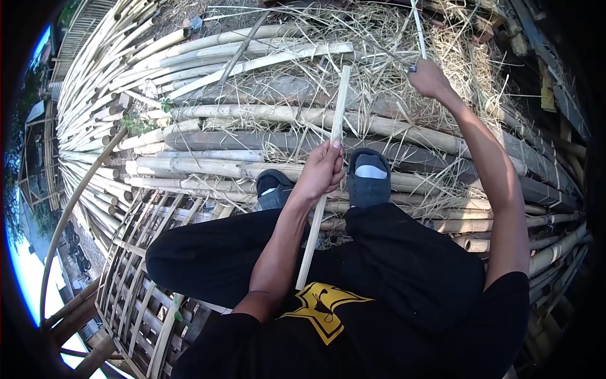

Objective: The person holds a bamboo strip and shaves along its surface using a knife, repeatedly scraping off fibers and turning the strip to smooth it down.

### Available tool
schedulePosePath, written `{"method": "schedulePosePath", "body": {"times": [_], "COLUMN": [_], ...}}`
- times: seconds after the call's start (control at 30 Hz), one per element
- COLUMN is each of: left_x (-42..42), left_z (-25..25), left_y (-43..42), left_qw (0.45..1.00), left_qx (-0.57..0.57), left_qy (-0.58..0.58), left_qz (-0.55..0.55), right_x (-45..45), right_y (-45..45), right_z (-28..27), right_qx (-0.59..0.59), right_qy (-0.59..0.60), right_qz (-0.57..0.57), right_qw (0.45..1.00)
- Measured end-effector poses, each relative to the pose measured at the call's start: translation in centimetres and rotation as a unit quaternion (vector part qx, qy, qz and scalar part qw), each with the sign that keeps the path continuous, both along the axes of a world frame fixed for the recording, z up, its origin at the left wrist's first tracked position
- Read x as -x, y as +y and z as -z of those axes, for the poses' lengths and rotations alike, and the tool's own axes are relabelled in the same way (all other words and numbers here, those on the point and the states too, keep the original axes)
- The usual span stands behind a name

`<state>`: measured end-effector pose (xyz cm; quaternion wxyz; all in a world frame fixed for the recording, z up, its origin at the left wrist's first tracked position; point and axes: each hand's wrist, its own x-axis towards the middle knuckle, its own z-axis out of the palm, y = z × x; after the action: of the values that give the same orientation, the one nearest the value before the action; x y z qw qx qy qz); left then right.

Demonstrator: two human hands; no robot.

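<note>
My left hand (pixel 323 167) is closed around a long, flat bamboo strip (pixel 341 104). The strip slants across my lap, its lower end by the yellow print on my shirt and its upper end over the straw-like shavings. Out to the upper right, my right hand (pixel 431 80) is closed in a fist around what looks like a knife (pixel 399 59), its thin grey blade pointing up-left and hard to make out against the shavings. A pale strip (pixel 418 28) rises just above that fist; whether the hand touches it I cannot tell.
Loose bamboo shavings (pixel 391 95) cover the ground ahead. Bamboo poles (pixel 233 114) lie crosswise under my sandals (pixel 369 180), and many more are stacked at left. A woven bamboo lattice (pixel 142 284) stands at lower left, near a curved pole (pixel 69 215).
</note>
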<state>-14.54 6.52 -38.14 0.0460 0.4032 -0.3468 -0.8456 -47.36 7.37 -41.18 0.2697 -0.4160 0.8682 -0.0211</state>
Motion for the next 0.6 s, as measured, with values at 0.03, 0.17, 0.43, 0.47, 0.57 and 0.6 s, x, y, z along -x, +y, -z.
{"method": "schedulePosePath", "body": {"times": [0.03, 0.17, 0.43, 0.47, 0.57, 0.6], "left_x": [0.3, 1.1, 0.1, 0.1, 0.3, 0.3], "left_z": [0.0, 0.1, 0.8, 1.0, 1.4, 1.1], "left_y": [0.0, 0.1, 1.2, 1.5, 1.5, 1.6], "left_qw": [1.0, 0.998, 0.901, 0.902, 0.915, 0.916], "left_qx": [-0.002, 0.054, 0.385, 0.383, 0.35, 0.346], "left_qy": [-0.001, -0.034, -0.172, -0.17, -0.174, -0.173], "left_qz": [0.0, 0.012, 0.104, 0.105, 0.102, 0.104], "right_x": [-2.5, -10.9, -6.7, -5.1, -2.9, -2.6], "right_y": [0.1, 1.7, 1.1, 0.9, 0.0, 0.3], "right_z": [-1.1, -1.1, 2.0, 2.3, 2.4, 2.2], "right_qx": [-0.022, -0.007, -0.02, -0.027, -0.04, -0.049], "right_qy": [-0.031, -0.099, -0.038, -0.009, 0.032, 0.045], "right_qz": [-0.022, -0.176, -0.186, -0.163, -0.136, -0.132], "right_qw": [0.999, 0.979, 0.982, 0.986, 0.989, 0.989]}}
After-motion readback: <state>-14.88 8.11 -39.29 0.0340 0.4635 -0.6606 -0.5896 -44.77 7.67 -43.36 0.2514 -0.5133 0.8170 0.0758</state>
